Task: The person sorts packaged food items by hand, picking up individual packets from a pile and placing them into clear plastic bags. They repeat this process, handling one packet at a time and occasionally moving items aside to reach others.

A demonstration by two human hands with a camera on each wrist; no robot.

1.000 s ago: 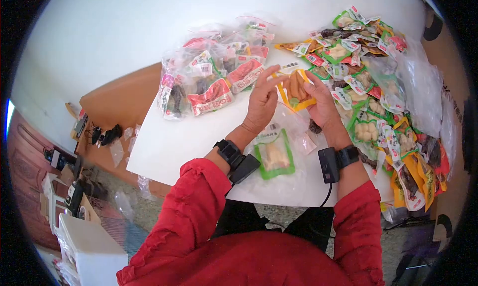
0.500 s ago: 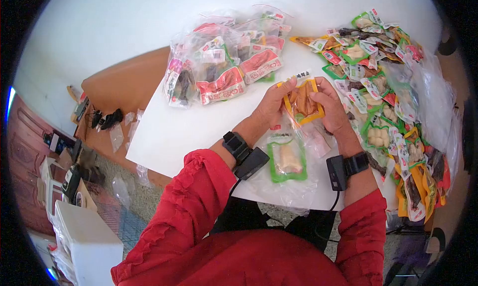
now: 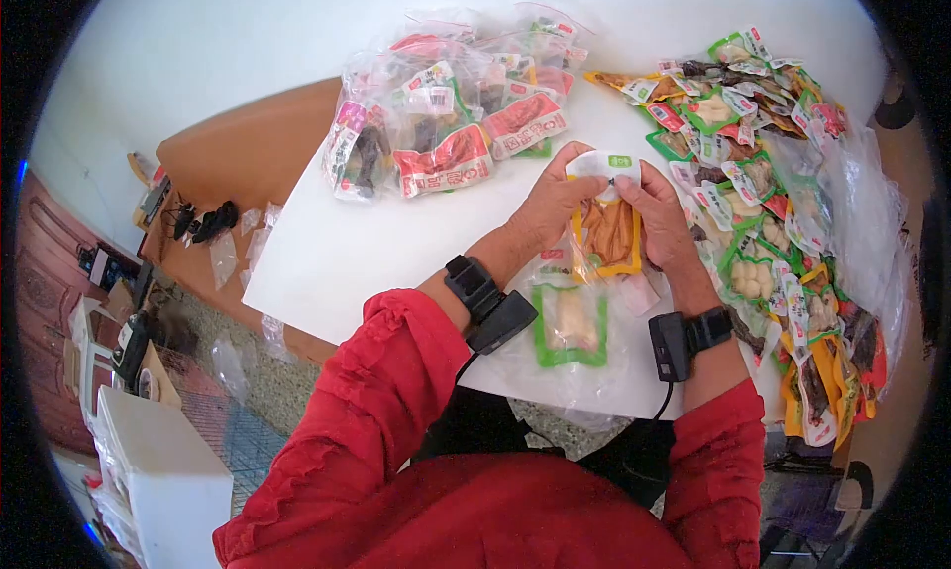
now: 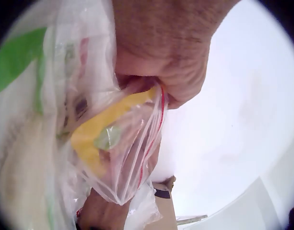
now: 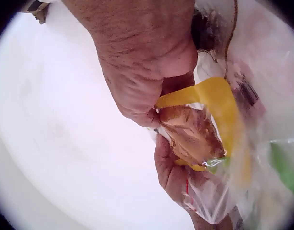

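Table [image 3: 376, 242] bare at left; snack heap [image 3: 773, 203] crowds right edge. Left hand [image 3: 550, 207] and right hand [image 3: 662, 217] both pinch yellow packet [image 3: 607, 234] above table centre, long axis running away from person, white top farthest.

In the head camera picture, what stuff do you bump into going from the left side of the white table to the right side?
Pile of clear bags stuffed with snacks → left hand → yellow snack packet, which both hands hold → right hand → big heap of loose snack packets at the table's right edge.
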